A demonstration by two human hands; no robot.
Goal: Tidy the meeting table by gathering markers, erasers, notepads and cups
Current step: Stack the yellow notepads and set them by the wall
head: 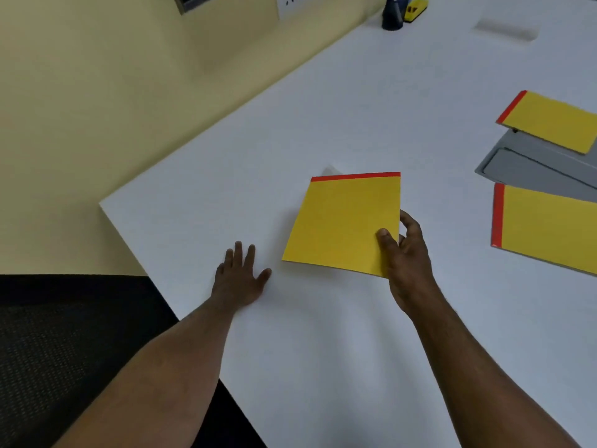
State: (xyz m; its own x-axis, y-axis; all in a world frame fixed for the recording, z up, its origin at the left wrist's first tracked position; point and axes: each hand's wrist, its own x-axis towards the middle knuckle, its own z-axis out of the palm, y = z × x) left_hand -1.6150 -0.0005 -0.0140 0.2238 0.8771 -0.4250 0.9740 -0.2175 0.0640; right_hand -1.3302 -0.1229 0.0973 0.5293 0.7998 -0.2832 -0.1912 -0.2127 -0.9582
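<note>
Right hand lifts a yellow notepad over the white worktop; left hand rests flat.

The right hand [403, 253], forearm reaching in from the lower right, has its grip pinched on the lower right corner of the notepad [342, 221], thumb on top, fingers behind; the pad's red binding strip points away and its cover shows no writing. Left of the notepad, the left hand [240, 276] lies palm down on the worktop [323, 350], fingers spread, grasping nothing. Right of the notepad lie two more yellow pads [552, 121] beside a grey panel [529, 166].
</note>
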